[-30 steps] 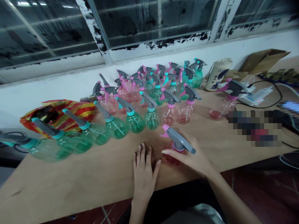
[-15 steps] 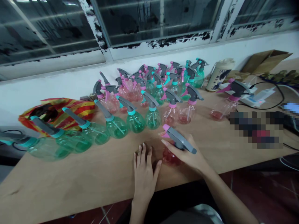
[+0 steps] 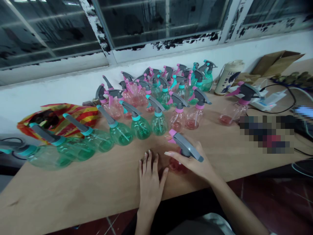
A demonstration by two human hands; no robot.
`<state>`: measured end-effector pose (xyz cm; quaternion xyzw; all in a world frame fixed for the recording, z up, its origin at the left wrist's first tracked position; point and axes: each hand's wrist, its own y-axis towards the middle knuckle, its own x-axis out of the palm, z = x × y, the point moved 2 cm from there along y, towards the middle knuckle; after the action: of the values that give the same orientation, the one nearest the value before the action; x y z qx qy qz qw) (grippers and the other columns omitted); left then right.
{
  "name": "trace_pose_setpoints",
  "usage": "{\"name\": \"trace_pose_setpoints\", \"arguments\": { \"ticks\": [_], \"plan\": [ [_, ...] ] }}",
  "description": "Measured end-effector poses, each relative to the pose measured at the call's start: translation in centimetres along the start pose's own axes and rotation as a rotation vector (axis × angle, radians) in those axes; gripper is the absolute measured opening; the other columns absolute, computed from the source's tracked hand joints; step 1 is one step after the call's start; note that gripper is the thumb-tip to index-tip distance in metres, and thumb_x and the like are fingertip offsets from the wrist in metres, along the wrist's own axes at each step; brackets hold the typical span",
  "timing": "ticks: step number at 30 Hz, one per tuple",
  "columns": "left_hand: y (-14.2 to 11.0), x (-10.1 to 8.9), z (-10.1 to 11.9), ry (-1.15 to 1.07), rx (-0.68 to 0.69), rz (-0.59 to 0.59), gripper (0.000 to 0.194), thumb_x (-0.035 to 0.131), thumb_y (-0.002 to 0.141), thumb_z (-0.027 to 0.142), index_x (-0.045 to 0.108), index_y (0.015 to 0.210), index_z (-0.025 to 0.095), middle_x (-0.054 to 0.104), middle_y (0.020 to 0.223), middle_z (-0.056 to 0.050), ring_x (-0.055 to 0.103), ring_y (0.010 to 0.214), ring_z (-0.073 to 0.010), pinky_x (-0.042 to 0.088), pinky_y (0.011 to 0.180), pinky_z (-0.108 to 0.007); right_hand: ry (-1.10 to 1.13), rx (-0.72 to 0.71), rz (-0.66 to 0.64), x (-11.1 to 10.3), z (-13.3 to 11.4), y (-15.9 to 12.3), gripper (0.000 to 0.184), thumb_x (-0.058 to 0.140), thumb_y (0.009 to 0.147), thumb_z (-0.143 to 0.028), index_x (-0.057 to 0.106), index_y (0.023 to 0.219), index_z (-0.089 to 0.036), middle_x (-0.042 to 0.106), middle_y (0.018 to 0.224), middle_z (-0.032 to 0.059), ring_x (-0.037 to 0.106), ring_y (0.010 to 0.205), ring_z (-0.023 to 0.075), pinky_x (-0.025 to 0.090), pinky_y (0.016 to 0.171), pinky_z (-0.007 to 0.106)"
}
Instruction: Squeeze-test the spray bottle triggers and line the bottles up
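Observation:
Before me stands a pink spray bottle (image 3: 178,166) with a grey and pink trigger head, its nozzle pointing up and to the left. My right hand (image 3: 195,163) is around its neck from the right, with the thumb stretched across the front and the other fingers mostly hidden behind. Just left of this bottle, my left hand (image 3: 150,178) lies flat on the wooden table (image 3: 102,192), fingers spread and holding nothing. Beyond the hands, a green spray bottle (image 3: 159,124) and a clear pink spray bottle (image 3: 195,118) stand in a row with several others.
More pink and green spray bottles crowd together by the wall. A red and yellow plastic bag (image 3: 83,119) lies at the left. To the right are a lone pink spray bottle (image 3: 233,112), a cream tumbler (image 3: 229,78), a white power strip (image 3: 267,101) with cables, and a cardboard box (image 3: 276,63).
My right thumb has straightened and reaches farther left across the bottle, while the fingertips near the nozzle have gone from sight. My left hand stays put. The whole view has shifted slightly.

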<state>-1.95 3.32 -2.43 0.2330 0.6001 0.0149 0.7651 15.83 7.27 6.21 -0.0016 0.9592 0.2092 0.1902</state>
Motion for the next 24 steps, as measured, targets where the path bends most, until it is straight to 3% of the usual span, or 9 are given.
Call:
{"name": "trace_pose_setpoints", "arguments": {
  "ticks": [5,8,11,16,19,22,24],
  "plan": [
    [0.0,-0.1,0.1,0.015,0.01,-0.007,0.05,0.045,0.099,0.039,0.044,0.142,0.012,0.04,0.152,-0.018,0.036,0.142,-0.0312,0.035,0.111,-0.054,-0.052,0.029,-0.062,-0.4,0.0,-0.4,0.045,0.079,0.072,-0.043,0.065,0.109,-0.023,0.067,0.074,0.0001,0.062,0.059,0.0177,0.052,0.06,0.032],
    [0.0,-0.1,0.1,0.027,0.015,-0.014,0.05,0.045,0.099,0.038,0.045,0.141,0.011,0.042,0.151,-0.019,0.037,0.141,-0.032,0.035,0.111,-0.055,-0.157,0.008,-0.046,-0.7,0.3,-0.7,0.071,0.083,0.063,-0.049,0.056,0.125,-0.028,0.07,0.1,0.0058,0.068,0.088,0.0285,0.055,0.077,0.042],
    [0.1,-0.1,0.0,0.036,0.025,-0.029,0.05,0.044,0.099,0.038,0.046,0.14,0.008,0.042,0.15,-0.022,0.038,0.14,-0.0335,0.036,0.11,-0.057,-0.218,-0.005,-0.033,-1.2,0.5,-1.0,0.096,0.084,0.057,-0.055,0.042,0.14,-0.033,0.063,0.126,0.0079,0.061,0.113,0.0348,0.05,0.093,0.052],
    [0.2,-0.1,0.0,0.044,0.033,-0.017,0.05,0.043,0.099,0.038,0.046,0.139,0.008,0.042,0.15,-0.022,0.039,0.139,-0.0337,0.036,0.11,-0.057,-0.19,0.07,-0.03,-2.0,0.8,-1.6,0.108,0.085,0.056,-0.056,0.031,0.145,-0.028,0.049,0.145,0.0115,0.048,0.131,0.0352,0.044,0.103,0.053],
    [0.2,0.0,0.0,0.036,0.025,0.011,0.05,0.044,0.099,0.04,0.046,0.139,0.01,0.043,0.149,-0.021,0.04,0.139,-0.0331,0.036,0.11,-0.056,-0.156,0.107,-0.001,-2.1,1.1,-2.1,0.096,0.085,0.058,-0.055,0.04,0.138,-0.025,0.055,0.139,0.0131,0.054,0.126,0.0339,0.045,0.101,0.051],
    [0.2,0.2,-0.1,0.028,0.024,0.024,0.051,0.044,0.099,0.041,0.046,0.14,0.011,0.044,0.149,-0.021,0.04,0.139,-0.0325,0.036,0.11,-0.055,-0.137,0.107,0.079,-1.9,1.3,-2.7,0.061,0.079,0.069,-0.052,0.054,0.116,-0.022,0.067,0.113,0.0099,0.065,0.105,0.029,0.052,0.09,0.045],
    [0.2,0.4,-0.3,0.034,0.029,0.027,0.051,0.043,0.099,0.041,0.047,0.139,0.01,0.045,0.148,-0.021,0.041,0.138,-0.0331,0.037,0.109,-0.056,-0.142,0.051,0.133,-1.7,1.2,-2.9,0.039,0.075,0.077,-0.048,0.058,0.101,-0.022,0.068,0.097,0.0065,0.067,0.092,0.025,0.053,0.083,0.04]
  ]
}}
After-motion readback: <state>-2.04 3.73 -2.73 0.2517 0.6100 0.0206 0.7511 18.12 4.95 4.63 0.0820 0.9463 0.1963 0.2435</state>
